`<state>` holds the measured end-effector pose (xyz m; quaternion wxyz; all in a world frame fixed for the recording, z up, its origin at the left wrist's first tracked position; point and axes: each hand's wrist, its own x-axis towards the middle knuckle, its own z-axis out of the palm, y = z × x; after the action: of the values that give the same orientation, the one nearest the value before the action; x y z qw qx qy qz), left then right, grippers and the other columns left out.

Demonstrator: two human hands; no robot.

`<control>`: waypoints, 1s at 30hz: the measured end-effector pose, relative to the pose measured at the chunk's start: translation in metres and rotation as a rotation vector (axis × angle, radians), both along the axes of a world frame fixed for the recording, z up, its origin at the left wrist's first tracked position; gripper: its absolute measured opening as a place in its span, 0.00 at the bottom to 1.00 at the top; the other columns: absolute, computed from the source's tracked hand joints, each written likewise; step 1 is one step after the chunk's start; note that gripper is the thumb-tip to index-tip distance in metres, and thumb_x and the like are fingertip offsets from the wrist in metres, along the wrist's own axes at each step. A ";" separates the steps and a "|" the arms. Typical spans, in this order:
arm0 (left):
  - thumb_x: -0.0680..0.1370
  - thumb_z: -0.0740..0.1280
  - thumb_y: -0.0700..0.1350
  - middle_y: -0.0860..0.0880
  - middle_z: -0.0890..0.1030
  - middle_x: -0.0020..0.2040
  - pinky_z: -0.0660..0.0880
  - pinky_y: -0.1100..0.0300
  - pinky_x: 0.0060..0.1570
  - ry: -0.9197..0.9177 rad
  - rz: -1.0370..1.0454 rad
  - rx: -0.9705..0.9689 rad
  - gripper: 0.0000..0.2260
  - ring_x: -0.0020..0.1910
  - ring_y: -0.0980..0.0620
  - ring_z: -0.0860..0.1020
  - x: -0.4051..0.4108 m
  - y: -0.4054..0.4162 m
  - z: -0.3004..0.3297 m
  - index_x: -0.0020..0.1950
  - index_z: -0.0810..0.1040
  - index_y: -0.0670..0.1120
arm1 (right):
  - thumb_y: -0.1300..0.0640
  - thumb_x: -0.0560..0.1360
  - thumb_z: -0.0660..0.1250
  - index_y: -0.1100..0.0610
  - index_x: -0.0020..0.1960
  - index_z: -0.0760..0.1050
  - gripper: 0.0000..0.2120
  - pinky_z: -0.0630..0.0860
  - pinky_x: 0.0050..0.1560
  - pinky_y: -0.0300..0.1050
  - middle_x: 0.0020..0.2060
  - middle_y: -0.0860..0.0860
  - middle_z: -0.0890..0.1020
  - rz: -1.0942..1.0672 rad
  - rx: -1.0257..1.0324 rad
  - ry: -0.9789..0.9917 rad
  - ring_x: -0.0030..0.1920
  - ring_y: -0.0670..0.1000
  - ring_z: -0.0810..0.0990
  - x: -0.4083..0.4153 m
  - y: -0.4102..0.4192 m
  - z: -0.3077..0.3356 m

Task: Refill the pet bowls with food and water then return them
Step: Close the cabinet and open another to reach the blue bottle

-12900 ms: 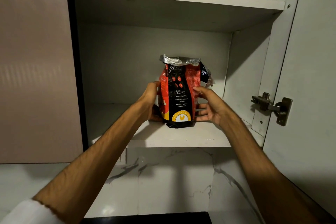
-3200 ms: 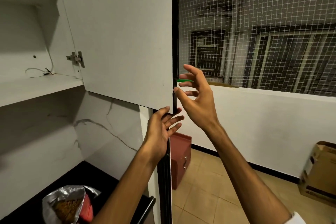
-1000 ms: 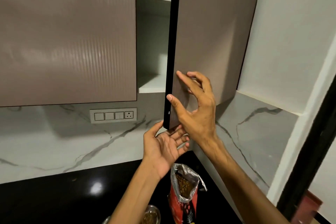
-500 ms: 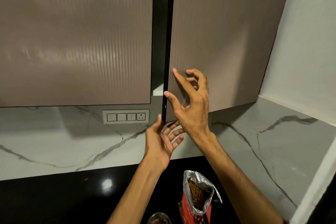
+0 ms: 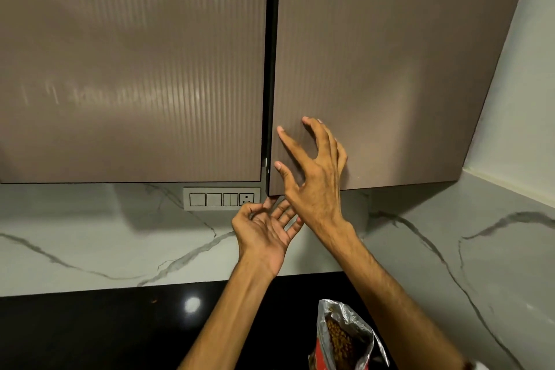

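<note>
The right cabinet door [image 5: 390, 69] is nearly flush with the left door, with a thin dark gap between them. My right hand [image 5: 312, 177] presses spread fingertips against the door's lower left corner. My left hand [image 5: 265, 228] is palm up under that corner, fingers relaxed, thumb touching the bottom edge. An open red pet food bag [image 5: 345, 339] with silver lining and brown kibble inside stands on the black counter at the bottom. No bowl is in view.
The left cabinet door [image 5: 135, 69] is closed. A switch plate with a socket [image 5: 222, 199] sits on the marble backsplash [image 5: 90, 243]. The black countertop [image 5: 90, 333] runs along the bottom. A white wall [image 5: 525, 84] is at the right.
The cabinet door has swung further toward closed; the gap that showed the shelf has narrowed to a thin dark line. Both hands followed the door's corner. The bowl is out of view.
</note>
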<state>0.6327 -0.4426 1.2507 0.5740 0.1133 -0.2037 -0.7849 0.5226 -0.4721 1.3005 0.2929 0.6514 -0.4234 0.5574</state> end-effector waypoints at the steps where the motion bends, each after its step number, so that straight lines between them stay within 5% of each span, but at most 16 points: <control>1: 0.73 0.58 0.47 0.39 0.82 0.52 0.75 0.45 0.58 0.005 -0.001 -0.003 0.11 0.51 0.42 0.81 0.000 -0.004 0.000 0.53 0.71 0.45 | 0.51 0.77 0.74 0.47 0.77 0.73 0.29 0.60 0.75 0.71 0.79 0.59 0.66 0.003 0.004 0.009 0.81 0.61 0.60 -0.001 -0.004 -0.001; 8: 0.75 0.55 0.47 0.38 0.81 0.57 0.67 0.40 0.73 0.015 0.014 -0.016 0.15 0.60 0.40 0.78 -0.002 -0.025 -0.001 0.59 0.73 0.43 | 0.52 0.76 0.75 0.48 0.78 0.72 0.31 0.58 0.76 0.69 0.81 0.61 0.65 -0.011 0.005 0.053 0.82 0.62 0.59 -0.004 -0.027 -0.003; 14: 0.75 0.54 0.47 0.38 0.80 0.60 0.68 0.41 0.71 0.011 0.044 -0.010 0.19 0.62 0.39 0.76 -0.004 -0.038 -0.001 0.61 0.73 0.41 | 0.52 0.76 0.75 0.48 0.78 0.73 0.30 0.56 0.77 0.67 0.81 0.59 0.64 -0.029 0.011 0.057 0.82 0.61 0.58 -0.003 -0.041 -0.003; 20: 0.75 0.53 0.46 0.39 0.82 0.54 0.69 0.42 0.68 0.023 0.062 -0.013 0.13 0.57 0.42 0.77 -0.006 -0.046 0.000 0.50 0.74 0.43 | 0.52 0.75 0.74 0.47 0.78 0.73 0.31 0.53 0.78 0.65 0.82 0.59 0.63 -0.039 0.013 0.065 0.83 0.60 0.56 -0.004 -0.050 -0.004; 30: 0.72 0.55 0.46 0.39 0.80 0.57 0.66 0.41 0.72 0.025 0.069 -0.019 0.14 0.59 0.41 0.76 -0.007 -0.056 -0.004 0.53 0.74 0.42 | 0.52 0.75 0.74 0.46 0.78 0.72 0.32 0.52 0.78 0.64 0.82 0.58 0.62 -0.045 0.012 0.069 0.83 0.60 0.56 -0.005 -0.059 -0.006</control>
<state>0.6256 -0.4989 1.2470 0.6045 0.1049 -0.1998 -0.7640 0.5177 -0.5308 1.2949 0.3159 0.6623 -0.4309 0.5252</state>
